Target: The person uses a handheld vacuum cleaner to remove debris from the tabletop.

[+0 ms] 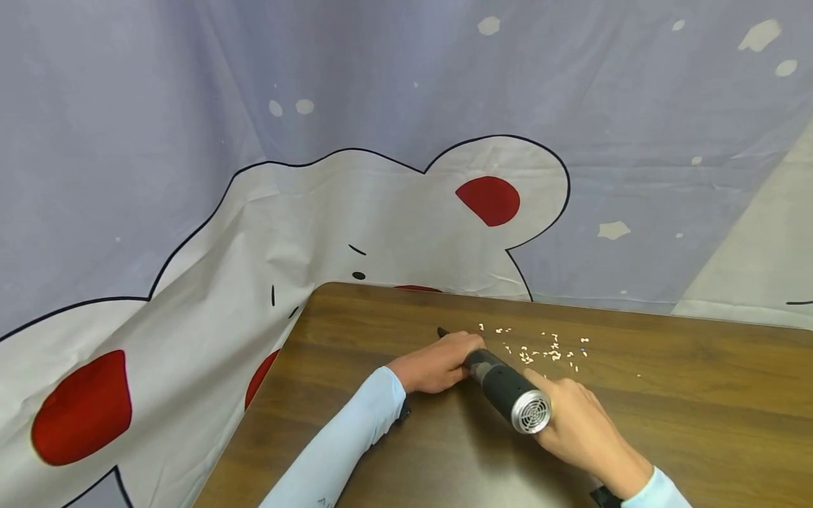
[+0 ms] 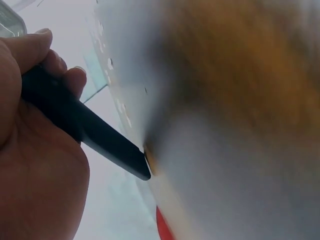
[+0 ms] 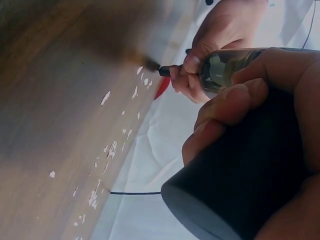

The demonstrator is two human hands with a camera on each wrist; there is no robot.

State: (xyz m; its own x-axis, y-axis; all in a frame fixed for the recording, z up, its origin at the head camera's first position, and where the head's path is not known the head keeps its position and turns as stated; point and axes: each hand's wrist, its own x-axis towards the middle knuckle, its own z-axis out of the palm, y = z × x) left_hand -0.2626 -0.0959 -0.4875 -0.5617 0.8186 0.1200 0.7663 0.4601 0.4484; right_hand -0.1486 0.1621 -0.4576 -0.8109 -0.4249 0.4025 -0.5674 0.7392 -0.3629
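The fingers of the left hand curl around the front part of a handheld vacuum, and the right hand wraps its rear body. In the head view the vacuum lies low over the wooden table, its long axis running from the grille end near the person to the thin black nozzle, which points away toward the table's far left corner. The body is black with a silver round grille. White crumbs lie scattered on the table just right of the nozzle.

The left wrist view shows only the nozzle: flat, black, tapering, gripped between thumb and curled fingers, its tip at the blurred table edge.

The right wrist view shows a clear chamber behind the nozzle, which the head view hides, and the right fingers pressed on the dark body. The crumbs lie beside the nozzle tip.
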